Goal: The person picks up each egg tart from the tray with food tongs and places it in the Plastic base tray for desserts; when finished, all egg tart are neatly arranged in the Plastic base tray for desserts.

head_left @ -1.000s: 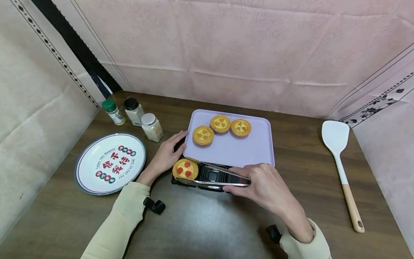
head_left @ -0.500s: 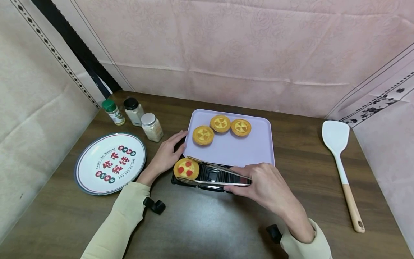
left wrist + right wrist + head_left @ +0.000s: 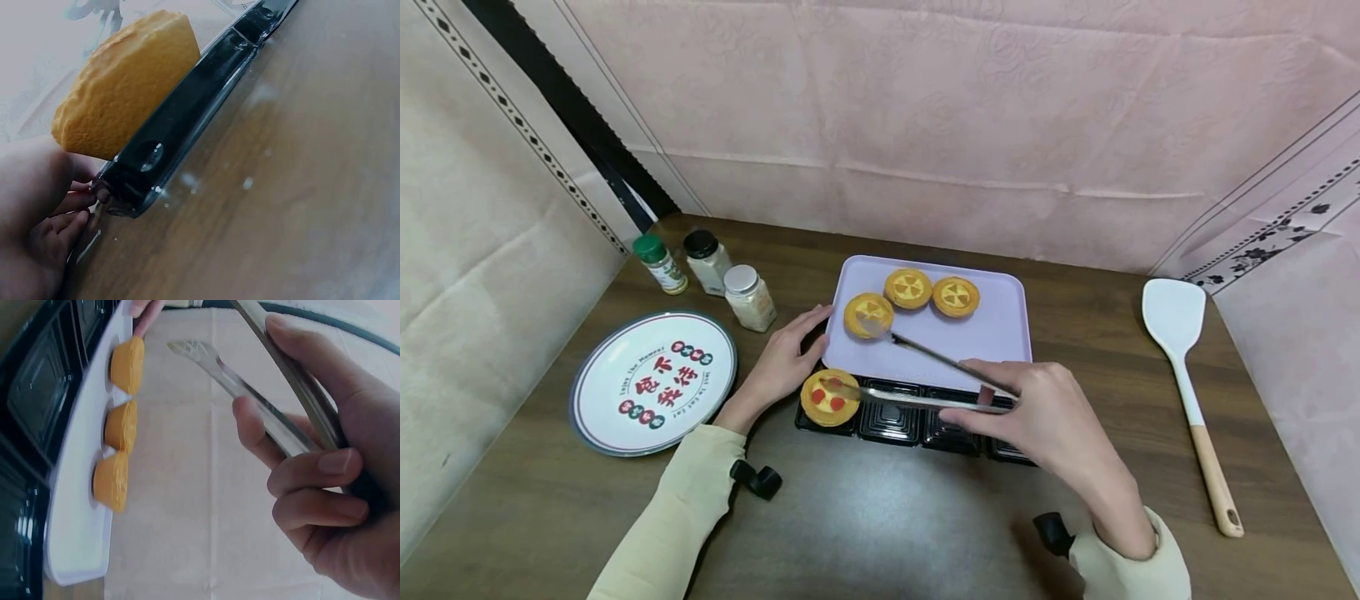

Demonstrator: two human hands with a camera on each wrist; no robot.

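Note:
My right hand [image 3: 1045, 417] grips metal tongs [image 3: 925, 401] with their two arms spread wide. One tong tip overlaps the tart with red dots [image 3: 822, 408]; the other reaches over the lilac tray, beside a yellow tart [image 3: 867, 308]. The red-dotted tart sits in the leftmost compartment of a black plastic tray [image 3: 891, 425], its edge standing above the rim in the left wrist view. My left hand [image 3: 786, 358] rests by the trays' left ends, fingers extended along the lilac tray [image 3: 1000, 333]. In the right wrist view, my fingers wrap round the tongs and nothing shows between their tips.
Two more yellow tarts [image 3: 956, 297] lie on the lilac tray. A round printed plate [image 3: 711, 400] and several seasoning jars [image 3: 751, 300] stand at the left. At the right lies a white spatula [image 3: 1176, 321] with a wooden handle. Cloth [image 3: 962, 125] hangs behind the table.
The tongs have spread apart and come off the red-dotted tart. My right hand has shifted right, uncovering more of the black tray. The left hand stays in place.

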